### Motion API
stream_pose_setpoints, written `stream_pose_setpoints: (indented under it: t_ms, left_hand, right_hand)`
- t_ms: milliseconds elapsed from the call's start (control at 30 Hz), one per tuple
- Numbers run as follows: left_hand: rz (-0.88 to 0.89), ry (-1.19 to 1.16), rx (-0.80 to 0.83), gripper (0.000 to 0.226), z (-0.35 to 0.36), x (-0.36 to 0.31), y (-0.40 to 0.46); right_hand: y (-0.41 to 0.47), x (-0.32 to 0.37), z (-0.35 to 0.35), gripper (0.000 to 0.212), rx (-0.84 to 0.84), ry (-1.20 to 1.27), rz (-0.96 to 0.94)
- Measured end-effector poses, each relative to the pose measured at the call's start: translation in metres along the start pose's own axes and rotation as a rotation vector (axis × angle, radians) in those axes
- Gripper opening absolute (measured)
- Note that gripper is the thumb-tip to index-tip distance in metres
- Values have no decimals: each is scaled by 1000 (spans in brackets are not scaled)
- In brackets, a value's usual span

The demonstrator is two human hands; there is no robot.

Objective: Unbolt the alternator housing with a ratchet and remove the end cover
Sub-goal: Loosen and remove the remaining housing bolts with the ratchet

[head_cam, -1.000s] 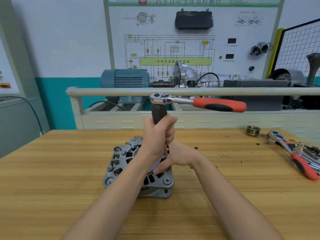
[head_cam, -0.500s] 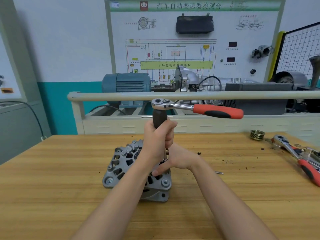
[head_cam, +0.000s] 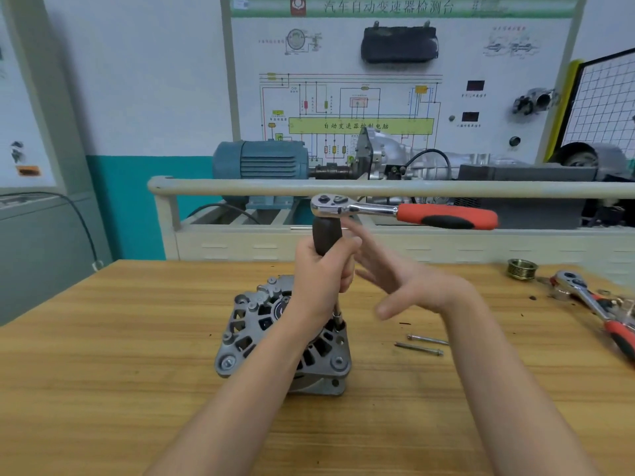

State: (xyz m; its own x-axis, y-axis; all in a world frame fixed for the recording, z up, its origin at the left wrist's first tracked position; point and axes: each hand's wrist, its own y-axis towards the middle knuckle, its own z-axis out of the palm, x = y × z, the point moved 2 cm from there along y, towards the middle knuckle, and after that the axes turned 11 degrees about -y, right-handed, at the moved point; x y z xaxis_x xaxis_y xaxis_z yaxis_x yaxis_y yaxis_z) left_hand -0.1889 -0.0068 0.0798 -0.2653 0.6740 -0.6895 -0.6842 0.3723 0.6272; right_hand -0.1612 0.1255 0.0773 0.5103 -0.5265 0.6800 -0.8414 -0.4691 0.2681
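The alternator (head_cam: 285, 341) sits on the wooden table (head_cam: 103, 372), end cover up, nearest the person and just ahead of the forearms. The left hand (head_cam: 323, 273) has its fingers clenched round the dark grip of an upright extension driver (head_cam: 324, 235) whose socket (head_cam: 338, 319) stands on a bolt at the housing's right rim. The right hand (head_cam: 409, 280) is released, fingers spread and blurred, touching nothing, just under the ratchet (head_cam: 405, 213) that sits on top of the driver with its red handle pointing right.

Judged from this, the tall stack is the risk: with only 1 hand steadying it, a sideways pull on the long handle could tilt the socket off the bolt head and round it, or tip the unclamped alternator. The loose bolts (head_cam: 421, 345) near the right forearm could be swept off the table.

Counted near to far: 1 alternator, 2 hands, 2 removed long bolts lying side by side, 1 ratchet in use, 1 spare ratchet (head_cam: 598, 310) at the right edge, 1 grooved pulley (head_cam: 522, 268) beyond it. How many bolts remain in the housing cannot be told.
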Motion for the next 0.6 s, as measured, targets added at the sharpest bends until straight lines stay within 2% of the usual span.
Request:
stream_pose_setpoints:
  t_ms: [67,100,200,233,267,333,433,500,600]
  left_hand:
    - [-6,14,-64,41,-3,0,1]
    - [-9,25,-95,40,-4,0,1]
    - [0,72,-128,40,-2,1,0]
    - [-2,85,-113,40,-1,1,-1]
    - [-13,99,-81,39,0,0,-2]
    - [-70,129,47,38,1,-4,-3]
    - [-136,227,314,33,4,-14,-2]
    - [-116,278,396,29,7,-19,-1]
    - [-134,176,431,28,11,-20,-3]
  right_hand:
    - [-11,26,-14,114,-126,163,-177]
    - [-14,36,-19,100,-210,251,-252]
    - [-17,59,-27,19,-585,478,-446]
    - [-16,64,-27,19,-685,577,-483]
    - [-15,67,-25,30,-733,724,-497]
    - [-9,68,-25,47,-771,1098,-517]
    - [-2,61,-27,52,-697,1516,-557]
    - [2,58,-26,49,-587,1635,-577]
    - [4,62,-24,41,-504,1649,-583]
